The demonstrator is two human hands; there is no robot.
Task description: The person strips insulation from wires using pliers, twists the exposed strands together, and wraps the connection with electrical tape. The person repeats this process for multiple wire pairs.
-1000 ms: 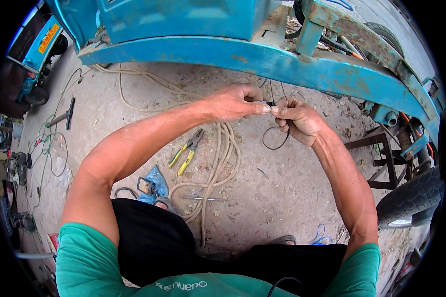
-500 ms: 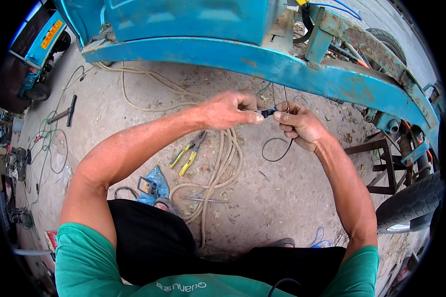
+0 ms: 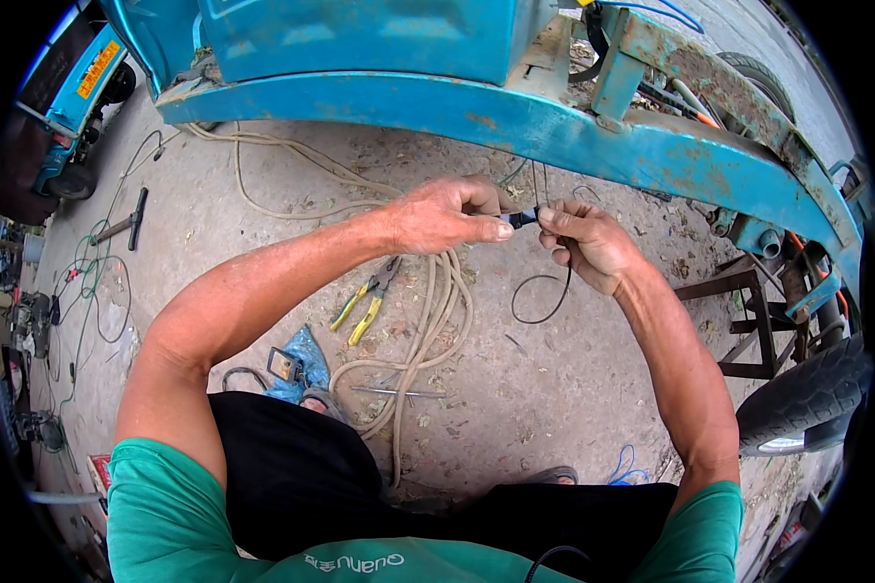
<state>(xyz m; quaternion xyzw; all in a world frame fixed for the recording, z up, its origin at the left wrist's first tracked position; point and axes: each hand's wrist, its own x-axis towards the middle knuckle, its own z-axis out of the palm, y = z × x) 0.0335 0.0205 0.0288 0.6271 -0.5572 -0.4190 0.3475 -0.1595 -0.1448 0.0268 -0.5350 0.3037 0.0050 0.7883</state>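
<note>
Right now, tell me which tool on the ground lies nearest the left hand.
The yellow-handled pliers, below and left of the left hand in the picture. The T-shaped tool lies far to the left; the thin metal rod, lower down.

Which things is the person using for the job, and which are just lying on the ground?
Seemingly in use:
small black cylindrical piece, between the left hand and right hand
thin black looped wire, hanging by the right hand

Seemingly just lying about:
yellow-handled metal pliers
long beige cord
dark T-shaped tool
crumpled blue plastic bag
</note>
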